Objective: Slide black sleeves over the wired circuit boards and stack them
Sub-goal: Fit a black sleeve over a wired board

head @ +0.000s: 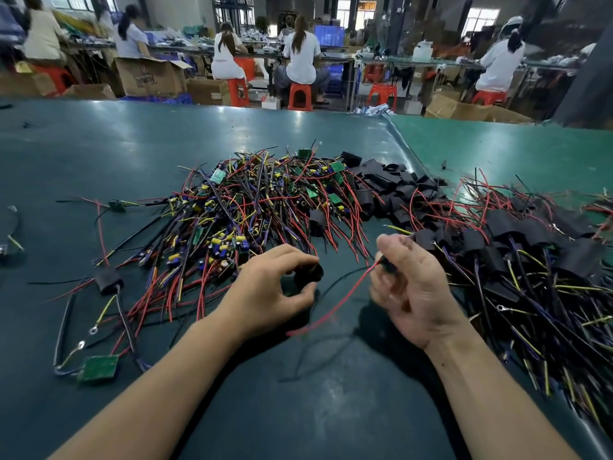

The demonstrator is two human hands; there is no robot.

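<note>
Right now both hands work just above the dark green table [99,154], near its middle. L hand [268,290] has thumb and fingers curled round a black sleeve [309,273], which sits at the fingertips, at approx 1 o'clock from the palm. R hand [409,287] is palm-up, fingers curled, pinching a small dark piece w/ wires [386,263] at about 10 o'clock from the palm; can't tell if that piece is a bare board or already part-sleeved, it's blurred. A red wire [335,305] runs from that pinch down toward 7 o'clock, ending on the table between the two wrists. Sleeve and pinched piece are near each other, w/ a gap between; they don't touch. Pile of unsleeved wired boards [252,207] lies at 12 o'clock from the L hand, a tangle of red, black, purple and yellow leads w/ green PCBs. Heap of loose black sleeves [391,187] sits at 12 o'clock from the R hand. Stack of sleeved boards [530,254] spreads at 3 o'clock from the R hand, leads trailing toward the near edge. At 9 o'clock from the L hand lie one sleeved unit [106,280] and, nearer, one bare green board [98,368]. Background: people seated on red stools [300,96] at benches, cardboard boxes [149,78] beside them.
</note>
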